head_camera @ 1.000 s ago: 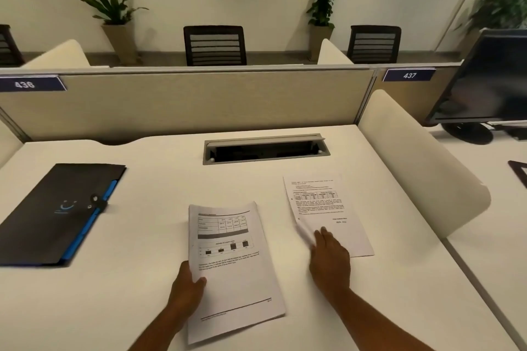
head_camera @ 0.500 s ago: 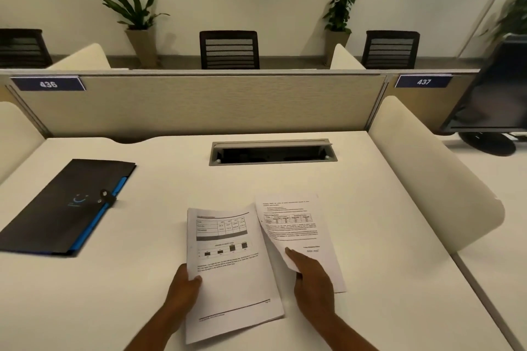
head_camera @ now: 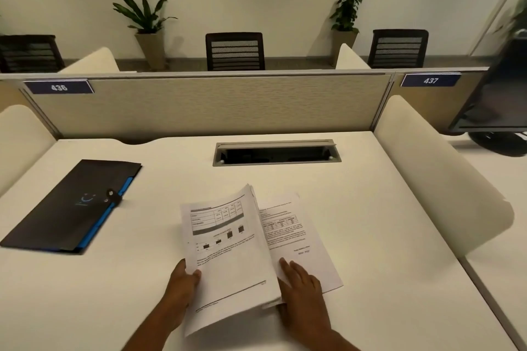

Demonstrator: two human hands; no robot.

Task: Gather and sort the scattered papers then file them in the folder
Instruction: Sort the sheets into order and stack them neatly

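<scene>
open-plan office. white desk (head_camera: pixel 370 236) fenced by a beige partition (head_camera: pixel 211 102) carrying numbered tags 436 (head_camera: pixel 59 87) and 437 (head_camera: pixel 430 80), cable tray slot (head_camera: pixel 276 153) cut into the top. monitor (head_camera: pixel 496 94) on the neighbouring desk, mesh chairs (head_camera: pixel 235 51) and potted plants (head_camera: pixel 147 23) along the far wall.

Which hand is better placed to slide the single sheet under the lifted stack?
Probably the right hand: it lies flat on the single sheet. The left hand grips the stack.
</scene>
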